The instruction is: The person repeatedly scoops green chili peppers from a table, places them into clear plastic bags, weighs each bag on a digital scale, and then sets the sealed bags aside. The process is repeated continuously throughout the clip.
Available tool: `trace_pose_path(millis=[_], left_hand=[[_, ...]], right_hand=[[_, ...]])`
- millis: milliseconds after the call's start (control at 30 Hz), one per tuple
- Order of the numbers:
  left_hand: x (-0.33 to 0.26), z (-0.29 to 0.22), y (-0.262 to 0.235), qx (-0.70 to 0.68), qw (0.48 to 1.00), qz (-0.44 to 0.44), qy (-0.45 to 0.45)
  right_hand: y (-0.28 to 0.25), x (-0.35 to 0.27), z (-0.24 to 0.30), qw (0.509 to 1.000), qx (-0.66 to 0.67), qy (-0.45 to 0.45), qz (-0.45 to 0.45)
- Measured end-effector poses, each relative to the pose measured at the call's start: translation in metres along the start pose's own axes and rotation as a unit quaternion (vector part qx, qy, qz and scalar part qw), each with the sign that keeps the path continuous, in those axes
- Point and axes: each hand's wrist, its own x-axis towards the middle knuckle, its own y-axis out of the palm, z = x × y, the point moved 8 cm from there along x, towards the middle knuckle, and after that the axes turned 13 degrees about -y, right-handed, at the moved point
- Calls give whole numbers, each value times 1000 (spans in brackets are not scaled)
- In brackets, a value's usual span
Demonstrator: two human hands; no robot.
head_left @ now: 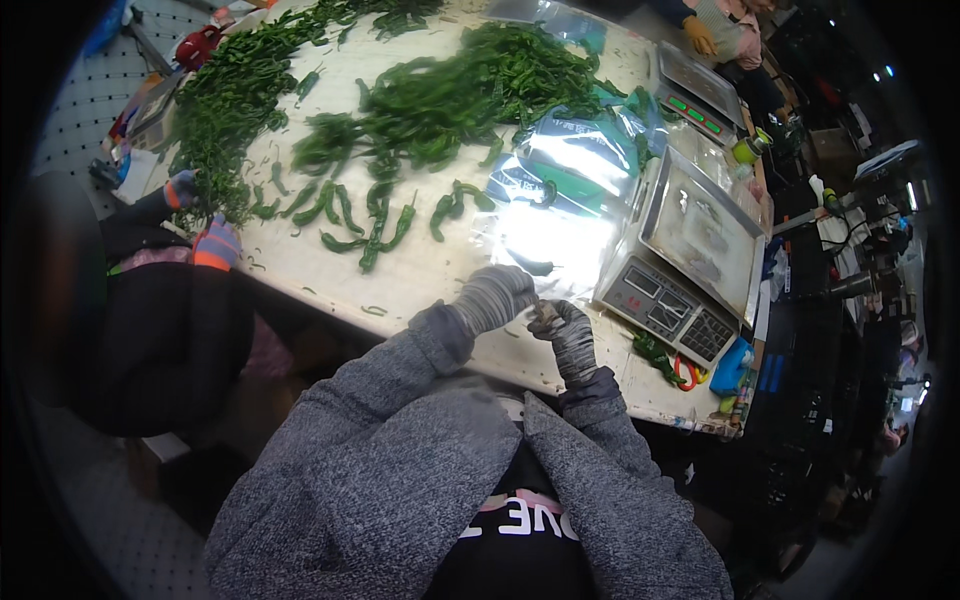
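My left hand [495,297] and my right hand [567,335], both in grey striped gloves, meet in front of my chest above the table's near edge. Their fingers are closed and almost touching; whatever lies between the fingertips is too small to make out. Just beyond them, shiny clear plastic bags [562,205] with green and blue print lie on the table, and a single green pepper [530,264] rests on the plastic. More long green peppers [372,220] are scattered to the left of the bags.
A digital scale [690,250] stands right of the bags, with another scale [697,88] behind it. Red-handled scissors [686,372] lie at the near right corner. Heaped peppers [455,95] cover the far table. At left, a co-worker's gloved hand [217,243] touches another pepper pile [215,135].
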Motion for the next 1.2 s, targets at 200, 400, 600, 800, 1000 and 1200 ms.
trace_pose_path(millis=[200,400,600,800,1000,1200], left_hand=[[2,-6,-43,34,981,-189,-36],[-5,15,14,203,973,-105,-34],[8,-9,-10,244,959,-138,-39],[-18,-61,-28,96,988,-125,-8],[-56,-91,-18,130,983,-105,82],[-79,-113,-29,38,993,-87,69]], right_hand=[[-36,-10,-12,994,61,1,-95],[-40,-33,-22,981,170,1,-90],[11,-62,67,976,-141,41,162],[29,-5,96,808,-505,-269,142],[35,12,114,792,-360,-486,84],[88,86,78,540,-700,-379,273]])
